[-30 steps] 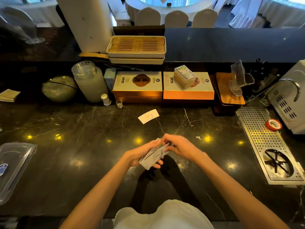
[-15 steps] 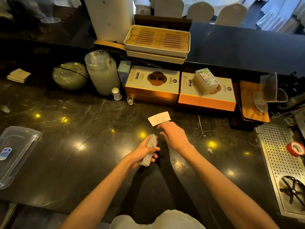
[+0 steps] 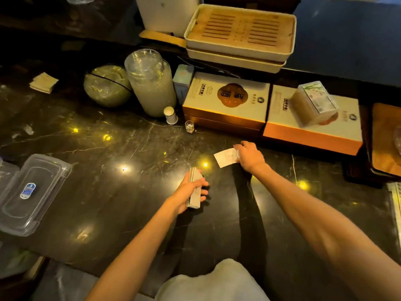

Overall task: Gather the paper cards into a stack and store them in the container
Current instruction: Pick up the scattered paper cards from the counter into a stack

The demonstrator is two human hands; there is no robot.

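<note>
My left hand (image 3: 189,192) grips a stack of pale paper cards (image 3: 194,188), held on edge just above the dark marble counter (image 3: 121,192). A single white card (image 3: 226,157) lies flat on the counter ahead and to the right of the stack. My right hand (image 3: 248,156) has its fingers on that card's right end. Whether the card is pinched or only touched, I cannot tell. A clear plastic container (image 3: 32,193) with a blue label lies at the counter's left edge, well away from both hands.
Two gift boxes (image 3: 226,101) (image 3: 314,124) line the back, the right one with a small packet (image 3: 313,104) on it. A large glass jar (image 3: 152,83), a small white bottle (image 3: 170,115) and a tiny glass (image 3: 189,126) stand behind the card. Stacked trays (image 3: 239,33) sit further back.
The right hand let go of the stack and reached forward to the lone card, now touching its right end. The left hand kept the stack. The camera tilted down and forward.
</note>
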